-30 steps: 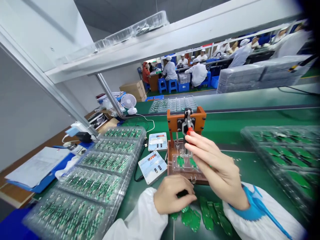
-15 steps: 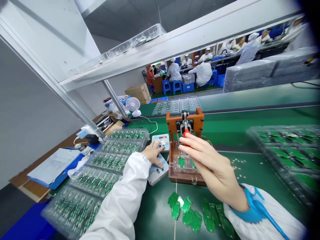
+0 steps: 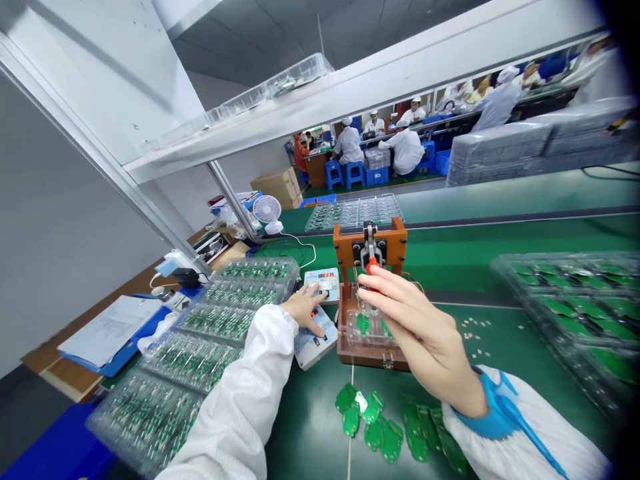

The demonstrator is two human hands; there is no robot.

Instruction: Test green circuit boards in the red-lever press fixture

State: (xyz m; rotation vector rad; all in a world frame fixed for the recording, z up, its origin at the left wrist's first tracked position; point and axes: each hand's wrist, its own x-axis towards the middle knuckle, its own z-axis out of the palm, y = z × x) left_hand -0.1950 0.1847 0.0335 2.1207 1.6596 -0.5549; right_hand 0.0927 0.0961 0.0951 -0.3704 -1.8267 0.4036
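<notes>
My left hand [image 3: 303, 309] lies with fingers spread over two small white-and-blue boxes with red digits, the rear box [image 3: 328, 279] and the front box [image 3: 316, 343]. My right hand [image 3: 427, 337] has its fingers stretched out against the red handle [image 3: 372, 265] of a toggle clamp. That clamp is mounted on an orange upright frame [image 3: 397, 241] over a brown base [image 3: 367, 357]. Below the clamp, a clear plate [image 3: 354, 333] carries green circuit boards [image 3: 363, 324], partly hidden by my right hand. Loose green boards [image 3: 383, 437] lie in front of the base.
A large clear tray of boards [image 3: 200, 353] stands at left, another tray [image 3: 575, 300] at right. Small pale bits [image 3: 477, 333] are scattered right of the fixture. A white fan [image 3: 267, 210] stands behind. An overhead shelf [image 3: 280, 107] crosses above; people in white work beyond.
Both hands keep nearly the same place, with my right hand shifted very slightly left. The rear box's red digits read differently, and a red digit now shows on the front box.
</notes>
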